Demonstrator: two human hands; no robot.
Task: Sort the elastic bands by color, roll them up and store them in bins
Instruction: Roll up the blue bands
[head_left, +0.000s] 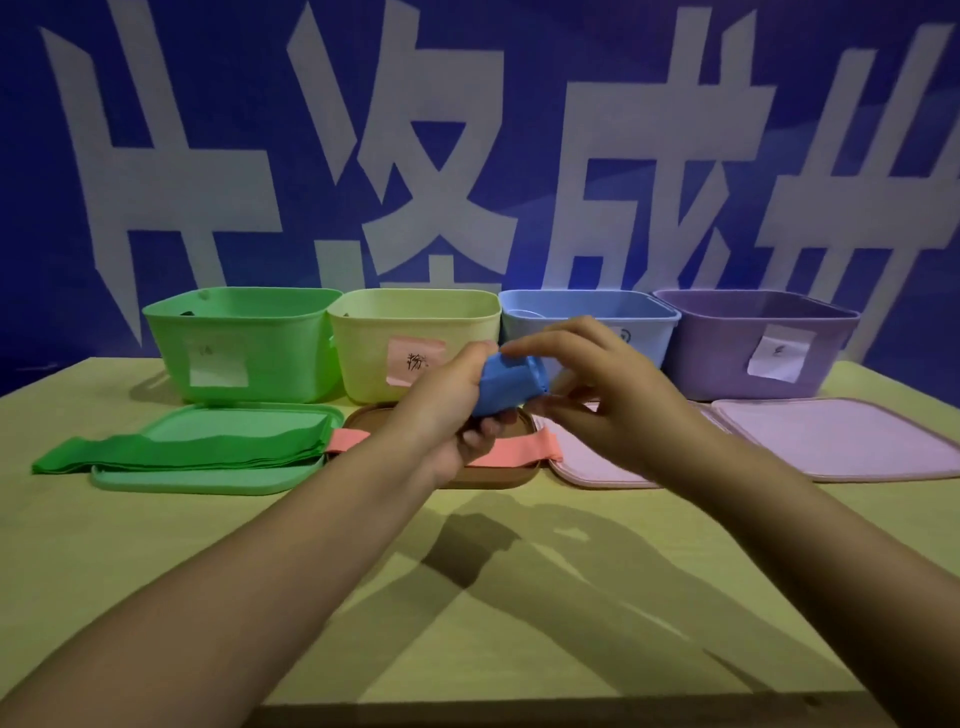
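So both hands are hovering over the middle of the counter (519, 597) right now. The left hand (447, 410) is wrapping its grip around a rolled-up blue band (511, 382), and the right hand (597, 379) is pinching the roll's end at about 3 o'clock from it, fingers curled on it. Looks to me like the blue roll is basically done and just waiting to go in.

Just past the hands, a stack of green bands (182, 453) is lying flat over the green lid (208, 480) at 9 o'clock, and a pink band (524, 451) is stretching across the brown lid (498, 480), both unrolled. Two pale lilac lids (831, 441) are sitting at 3 o'clock.

At 12 o'clock, the bins: green bin (239, 343), yellow bin (415, 322), blue bin (639, 317), purple bin (727, 338). Can't tell what's inside them. So green and pink are still pending, I'd guess.
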